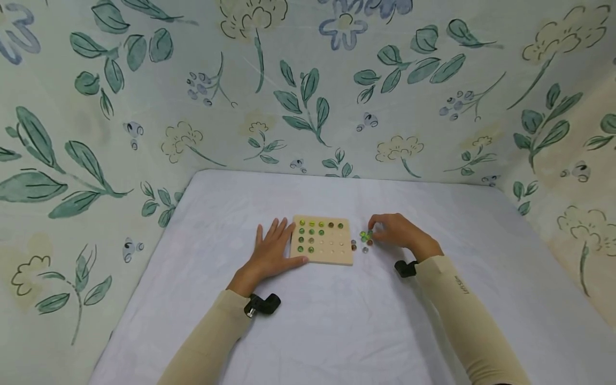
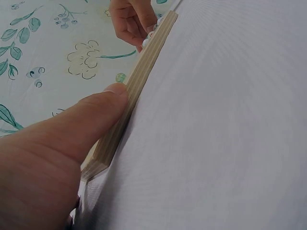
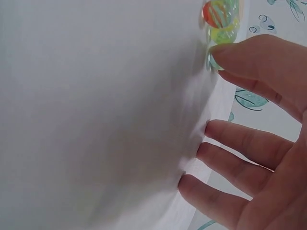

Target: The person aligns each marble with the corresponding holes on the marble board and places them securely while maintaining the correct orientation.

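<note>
A light wooden board (image 1: 329, 258) with rows of round hollows lies on the table, glass marbles (image 1: 311, 232) filling its top row and left columns. My left hand (image 1: 270, 254) rests at the board's left side with fingers spread; its thumb (image 2: 108, 103) lies along the near edge. Right of the board is a small cluster of loose marbles (image 1: 364, 236), green, clear and reddish-brown. There my right hand (image 1: 397, 231) pinches a greenish marble (image 3: 214, 62) between thumb and index finger. Its other fingers (image 3: 240, 139) are spread, their tips down at the cloth.
A white cloth (image 1: 317, 326) covers the table. Behind and at the sides hangs a floral-patterned sheet (image 1: 308, 123). A black wrist camera (image 1: 262, 305) sits on the left wrist, another black camera (image 1: 406, 268) on the right.
</note>
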Demonstrator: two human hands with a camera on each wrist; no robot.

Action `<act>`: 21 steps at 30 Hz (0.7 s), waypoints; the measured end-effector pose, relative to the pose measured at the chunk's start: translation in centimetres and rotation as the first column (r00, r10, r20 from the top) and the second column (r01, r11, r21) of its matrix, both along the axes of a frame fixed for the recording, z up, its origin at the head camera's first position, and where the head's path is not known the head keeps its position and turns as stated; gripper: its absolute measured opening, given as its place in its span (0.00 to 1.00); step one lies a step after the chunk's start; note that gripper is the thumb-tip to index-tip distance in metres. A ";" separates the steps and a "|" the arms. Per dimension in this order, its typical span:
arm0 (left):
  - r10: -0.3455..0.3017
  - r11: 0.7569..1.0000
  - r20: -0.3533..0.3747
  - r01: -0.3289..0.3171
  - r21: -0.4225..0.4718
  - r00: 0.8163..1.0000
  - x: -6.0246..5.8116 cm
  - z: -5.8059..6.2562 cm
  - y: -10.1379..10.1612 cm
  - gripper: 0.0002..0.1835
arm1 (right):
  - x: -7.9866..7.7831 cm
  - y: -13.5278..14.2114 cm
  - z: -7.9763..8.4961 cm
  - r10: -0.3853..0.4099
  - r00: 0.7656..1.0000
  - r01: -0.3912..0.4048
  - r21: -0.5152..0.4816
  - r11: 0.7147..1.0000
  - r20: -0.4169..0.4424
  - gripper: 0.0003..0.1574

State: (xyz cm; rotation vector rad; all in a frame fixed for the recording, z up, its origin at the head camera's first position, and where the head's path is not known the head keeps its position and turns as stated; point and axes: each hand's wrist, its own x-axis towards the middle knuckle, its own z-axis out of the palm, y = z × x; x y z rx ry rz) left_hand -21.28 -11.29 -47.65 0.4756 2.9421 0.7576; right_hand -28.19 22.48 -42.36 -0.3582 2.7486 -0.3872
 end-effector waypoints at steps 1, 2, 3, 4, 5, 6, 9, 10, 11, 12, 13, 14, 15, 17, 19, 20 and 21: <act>-0.001 1.000 0.000 0.001 0.002 1.000 0.0 0.0 0.0 0.56 | 0.0 0.0 0.0 -0.006 1.000 0.006 0.002 1.000 0.006 0.11; -0.001 1.000 -0.001 0.001 0.001 1.000 0.0 0.0 0.0 0.56 | 0.0 0.0 -0.1 -0.013 1.000 0.013 0.004 1.000 0.012 0.11; -0.001 1.000 -0.003 0.001 0.002 1.000 0.0 -0.1 0.0 0.56 | 0.0 0.0 -0.1 -0.014 1.000 0.014 0.006 1.000 0.017 0.11; -0.001 1.000 -0.003 0.001 0.004 1.000 0.0 -0.1 0.0 0.56 | -0.1 0.0 -0.1 -0.013 1.000 0.013 0.009 1.000 0.020 0.11; -0.001 1.000 -0.003 0.001 0.005 1.000 0.0 -0.1 0.0 0.56 | -0.1 0.0 -0.1 -0.011 1.000 0.011 0.011 1.000 0.022 0.10; -0.002 1.000 -0.002 0.002 0.006 1.000 0.0 -0.1 0.0 0.56 | -0.1 0.0 -0.1 -0.009 1.000 0.009 0.014 1.000 0.022 0.10; -0.001 1.000 0.002 0.001 0.006 1.000 0.0 -0.1 0.0 0.56 | -0.1 0.0 -0.2 -0.007 1.000 0.006 0.024 1.000 0.021 0.09; -0.001 1.000 0.004 0.001 0.005 1.000 0.0 -0.1 0.0 0.56 | -0.1 0.0 -0.1 -0.006 1.000 0.006 0.028 1.000 0.020 0.09; -0.001 1.000 0.005 0.001 0.004 1.000 0.0 -0.1 0.0 0.56 | -0.1 0.0 -0.1 -0.008 1.000 0.008 0.032 0.999 0.020 0.09; -0.001 1.000 0.005 0.001 0.003 1.000 0.0 -0.1 0.0 0.56 | -0.1 -0.1 -0.1 -0.011 1.000 0.011 0.036 0.999 0.020 0.09; -0.002 1.000 0.006 0.002 0.000 1.000 0.0 -0.1 -0.1 0.56 | -0.1 -0.1 0.0 -0.015 1.000 0.014 0.040 0.999 0.020 0.09; -0.001 1.000 0.006 0.001 -0.003 1.000 0.0 -0.1 -0.1 0.56 | -0.1 -0.1 0.0 -0.014 1.000 0.013 0.043 0.999 0.020 0.09; -0.002 1.000 0.006 0.002 -0.004 1.000 -0.1 -0.1 -0.1 0.56 | 0.0 -0.1 0.1 -0.013 1.000 0.012 0.044 0.999 0.020 0.09; -0.002 1.000 0.003 0.002 -0.006 1.000 -0.1 -0.1 -0.1 0.56 | 0.0 -0.2 0.2 -0.013 1.000 0.013 0.045 0.999 0.019 0.09; -0.002 1.000 0.000 0.002 -0.008 1.000 -0.1 -0.1 -0.1 0.57 | 0.1 -0.2 0.3 -0.009 1.000 0.008 0.045 0.999 0.017 0.09; -0.001 1.000 0.000 0.001 -0.008 1.000 -0.1 -0.1 -0.1 0.57 | 0.1 -0.2 0.4 -0.006 1.000 0.005 0.044 0.999 0.017 0.08; -0.002 1.000 -0.001 0.002 -0.007 1.000 -0.1 -0.1 -0.1 0.57 | 0.1 -0.2 0.4 -0.005 1.000 0.005 0.043 0.999 0.016 0.08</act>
